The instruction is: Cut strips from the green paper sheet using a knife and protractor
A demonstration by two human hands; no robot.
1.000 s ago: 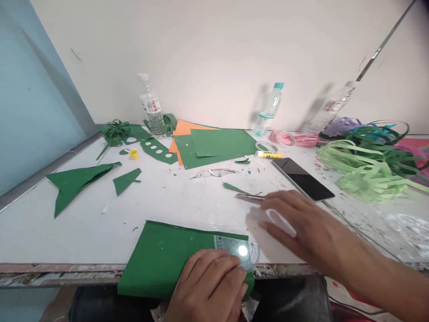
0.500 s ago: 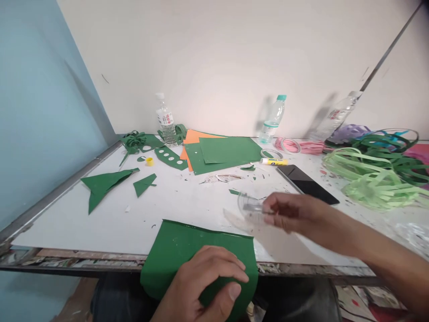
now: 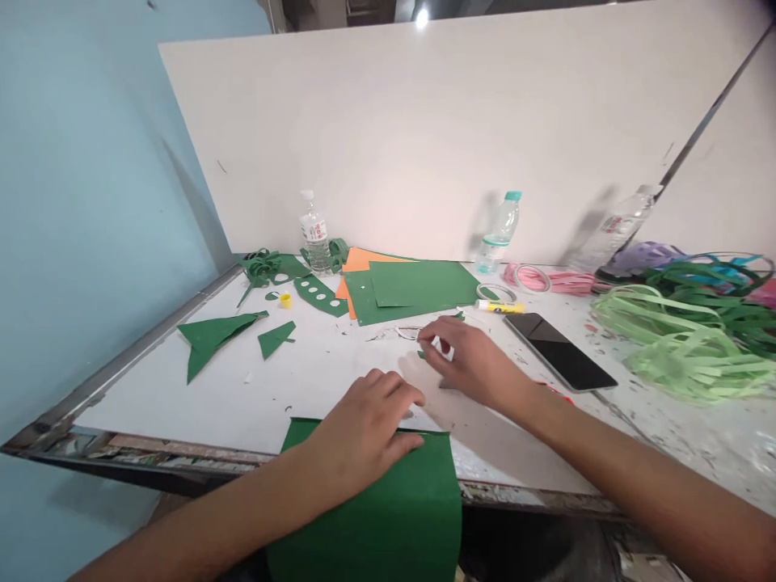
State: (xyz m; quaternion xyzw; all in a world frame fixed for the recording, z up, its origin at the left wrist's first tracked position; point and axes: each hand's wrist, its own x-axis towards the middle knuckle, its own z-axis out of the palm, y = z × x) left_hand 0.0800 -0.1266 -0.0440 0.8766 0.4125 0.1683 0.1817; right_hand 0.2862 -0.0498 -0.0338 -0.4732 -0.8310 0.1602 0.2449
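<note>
A dark green sheet of paper [image 3: 394, 517] hangs over the table's front edge, its upper edge folded into a narrow strip. My left hand [image 3: 369, 428] is above that folded edge, with a gap between thumb and fingers. Farther forward, my right hand [image 3: 464, 356] is low over the tabletop, its thumb and forefinger pinched together. What they hold, if anything, is too small or too clear to make out. Red-handled scissors [image 3: 554, 393] peek out from behind my right forearm. A white curved outline [image 3: 409, 332] marks the table just beyond my right fingertips.
Behind lie green sheets [image 3: 424, 283] over orange paper [image 3: 357, 259]. At left are cut green pieces [image 3: 212, 339] and a yellow cap [image 3: 285, 301]. A glue stick [image 3: 500, 307], phone [image 3: 561, 352], tape rolls [image 3: 495, 293], bottles [image 3: 500, 234] and light green strips [image 3: 672, 347] stand or lie right.
My view has tilted up. My right hand has moved left and forward; the blurred clear object in it is no longer distinguishable. My left hand has moved up toward the sheet's folded edge.
</note>
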